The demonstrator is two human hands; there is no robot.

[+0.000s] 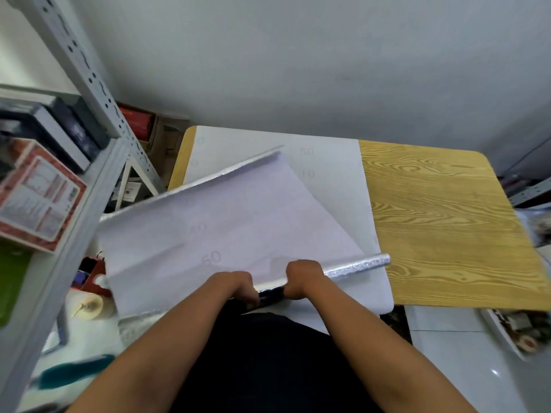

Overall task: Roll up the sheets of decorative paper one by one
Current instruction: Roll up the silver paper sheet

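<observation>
A sheet of decorative paper lies slanted over the table, white backing up, faint numbers printed on it. Its silver foil face shows along the curled far edge. The near edge is wound into a thin silver roll that sticks out to the right. My left hand and my right hand both grip this roll side by side, fingers curled around it. A second white sheet lies flat on the table underneath.
The wood-grain table extends to the right. A grey metal shelf rack with boxes stands at the left. Cartons and clutter sit on the floor at the left. A tray of items rests on the floor at the right.
</observation>
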